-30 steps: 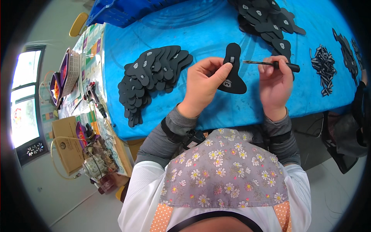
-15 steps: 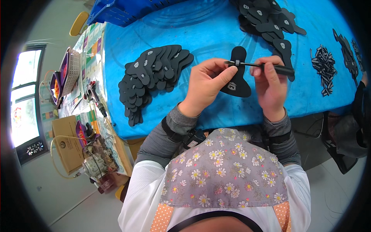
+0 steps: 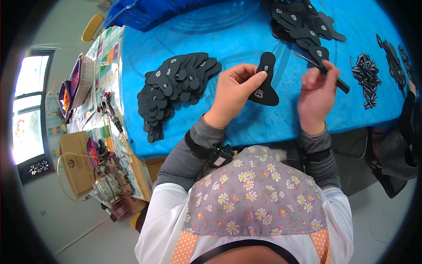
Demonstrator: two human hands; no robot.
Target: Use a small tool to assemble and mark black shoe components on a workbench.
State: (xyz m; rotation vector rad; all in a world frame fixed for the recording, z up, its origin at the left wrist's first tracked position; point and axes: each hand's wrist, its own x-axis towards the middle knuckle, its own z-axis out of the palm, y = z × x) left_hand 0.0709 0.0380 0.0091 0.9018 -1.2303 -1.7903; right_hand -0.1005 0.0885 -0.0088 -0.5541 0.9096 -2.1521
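Note:
Pinched between the thumb and fingers of my left hand (image 3: 235,92) is a flat black piece (image 3: 268,84), narrow and rounded at the top, flared at the bottom. It bears a pale printed mark and a small striped tag across its neck. My right hand (image 3: 316,97), slightly blurred, is closed around the black handle of a thin-shafted, screwdriver-like tool (image 3: 337,82). The tool's tip points up and left, apart from the piece. Left of my hands lies a fanned stack of similar black pieces (image 3: 176,79), several with striped tags.
More black pieces (image 3: 303,26) are heaped at the far right of the blue-covered table (image 3: 211,127). Beyond my right hand lie a pile of small striped tags (image 3: 367,77) and further black pieces (image 3: 392,61). A blue crate (image 3: 145,13) stands far left, by a cluttered side table.
The tool has come away from the tag on the black piece and moved right and up with my right hand. My left hand still holds the piece, slightly turned.

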